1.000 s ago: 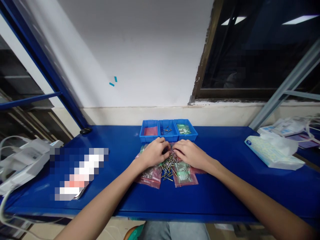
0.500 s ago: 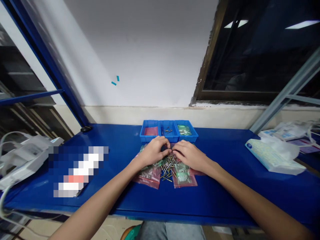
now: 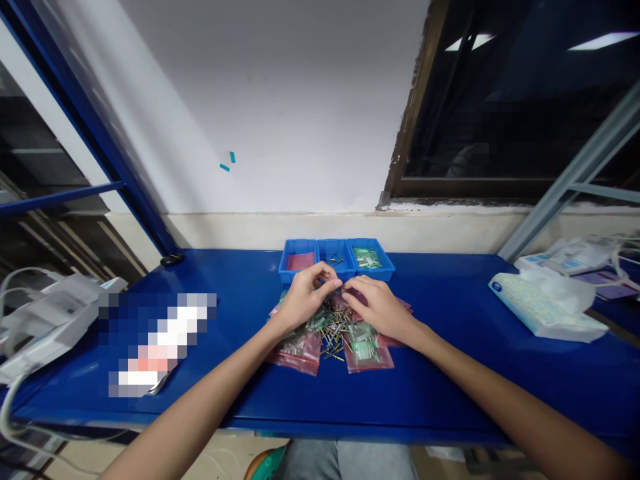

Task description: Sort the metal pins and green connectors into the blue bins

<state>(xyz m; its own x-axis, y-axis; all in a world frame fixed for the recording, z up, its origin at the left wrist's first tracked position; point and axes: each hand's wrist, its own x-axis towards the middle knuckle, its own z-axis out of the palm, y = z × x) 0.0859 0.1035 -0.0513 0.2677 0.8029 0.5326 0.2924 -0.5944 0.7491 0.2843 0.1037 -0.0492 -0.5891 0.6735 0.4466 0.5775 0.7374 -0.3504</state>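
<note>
Above a pile of loose metal screws [image 3: 334,333], my left hand [image 3: 309,293] and my right hand [image 3: 374,300] come together with their fingertips nearly touching. Thumb and fingers of the left are pinched; whatever is between them is too small to make out. The right hand's fingers are curled inward, and their tips and any held item cannot be made out. Pink-edged plastic bags [image 3: 303,353] of small parts lie left of the pile. Another pink-edged bag [image 3: 367,350], with pale green contents, lies under and in front of my right hand.
Three joined blue bins stand behind my hands: the left bin [image 3: 286,270] holds pink bags, the middle bin [image 3: 336,270] a few screws, the right bin [image 3: 375,274] green packets. A tissue box [image 3: 540,310] sits right, a white device [image 3: 65,333] left, on the blue table [image 3: 450,393].
Both hands have risen slightly away from the pile, toward the bins, staying close together. The view has shifted a little. The bags and bins stay in place.
</note>
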